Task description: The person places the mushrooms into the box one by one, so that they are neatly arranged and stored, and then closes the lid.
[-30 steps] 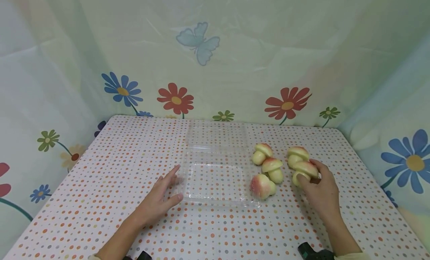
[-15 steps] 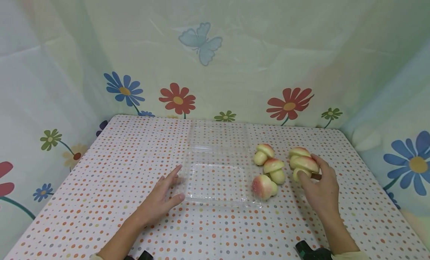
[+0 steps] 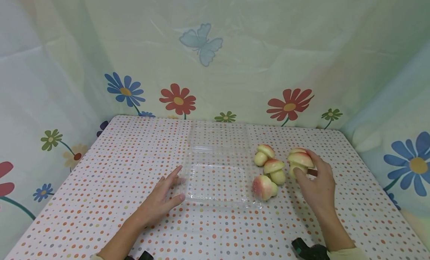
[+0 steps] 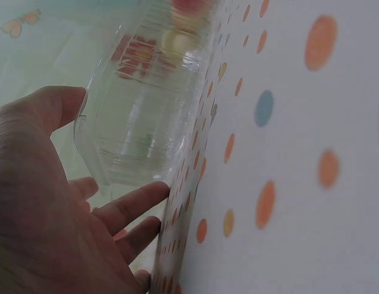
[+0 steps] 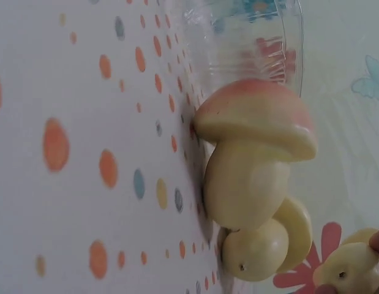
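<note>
My right hand (image 3: pixel 320 187) pinches a toy mushroom (image 3: pixel 301 160) with a pale yellow stem and a pink-tinged cap, between thumb and fingers. In the right wrist view the held mushroom (image 5: pixel 354 269) shows at the lower right corner, a fingertip on either side. Another mushroom (image 3: pixel 297 150) is mostly hidden behind it. My left hand (image 3: pixel 156 204) lies at the left side of a clear plastic clamshell box (image 3: pixel 220 204), its lid folded back. In the left wrist view, the thumb (image 4: pixel 63 101) touches the box's rim while the other fingers extend loosely beside its wall.
Right of the box stand three more mushrooms: a far one (image 3: pixel 265 152), a middle one (image 3: pixel 274 171) and a near one (image 3: pixel 263 187) close against the box's right edge. A dotted cloth (image 3: pixel 215 234) covers the table. Flowered curtains (image 3: pixel 235 58) enclose the back and sides.
The held mushroom has shifted up and slightly left in the head view with my right hand, now covering more of the one behind. My left hand stays at the box.
</note>
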The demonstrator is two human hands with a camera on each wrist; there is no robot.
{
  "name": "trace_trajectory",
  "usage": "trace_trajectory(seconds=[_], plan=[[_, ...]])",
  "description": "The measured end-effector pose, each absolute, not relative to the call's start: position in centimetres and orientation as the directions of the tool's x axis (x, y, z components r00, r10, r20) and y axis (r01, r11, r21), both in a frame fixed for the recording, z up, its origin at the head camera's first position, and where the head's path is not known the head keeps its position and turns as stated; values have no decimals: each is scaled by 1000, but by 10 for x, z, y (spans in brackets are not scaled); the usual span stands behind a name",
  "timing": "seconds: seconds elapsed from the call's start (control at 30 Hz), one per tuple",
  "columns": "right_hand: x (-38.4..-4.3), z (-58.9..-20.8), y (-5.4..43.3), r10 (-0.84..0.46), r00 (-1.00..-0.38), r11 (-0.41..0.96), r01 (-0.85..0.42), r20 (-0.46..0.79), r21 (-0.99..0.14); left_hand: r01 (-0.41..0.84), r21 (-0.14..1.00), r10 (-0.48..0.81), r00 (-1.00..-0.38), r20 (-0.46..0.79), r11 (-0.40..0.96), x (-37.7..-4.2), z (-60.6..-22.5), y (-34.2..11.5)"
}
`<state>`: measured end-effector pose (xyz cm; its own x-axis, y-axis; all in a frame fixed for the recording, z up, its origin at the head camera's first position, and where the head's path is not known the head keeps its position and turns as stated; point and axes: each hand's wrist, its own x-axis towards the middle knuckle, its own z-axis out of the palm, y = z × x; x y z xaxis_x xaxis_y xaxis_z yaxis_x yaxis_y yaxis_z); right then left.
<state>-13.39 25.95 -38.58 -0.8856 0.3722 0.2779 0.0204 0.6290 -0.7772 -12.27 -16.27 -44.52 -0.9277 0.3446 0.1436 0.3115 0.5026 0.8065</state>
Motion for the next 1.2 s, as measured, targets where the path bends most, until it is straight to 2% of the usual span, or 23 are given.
trace_trajectory(seconds=[0.9,1.2], plan=[[-143,-376,235,296,-911,627,-42,288,-778,315,802,342,-928,148,508,-120,-447,-163],[-148,-374,222,256,-902,607,-129,347,-784,320,792,349,-926,145,520,-125,-447,-163]])
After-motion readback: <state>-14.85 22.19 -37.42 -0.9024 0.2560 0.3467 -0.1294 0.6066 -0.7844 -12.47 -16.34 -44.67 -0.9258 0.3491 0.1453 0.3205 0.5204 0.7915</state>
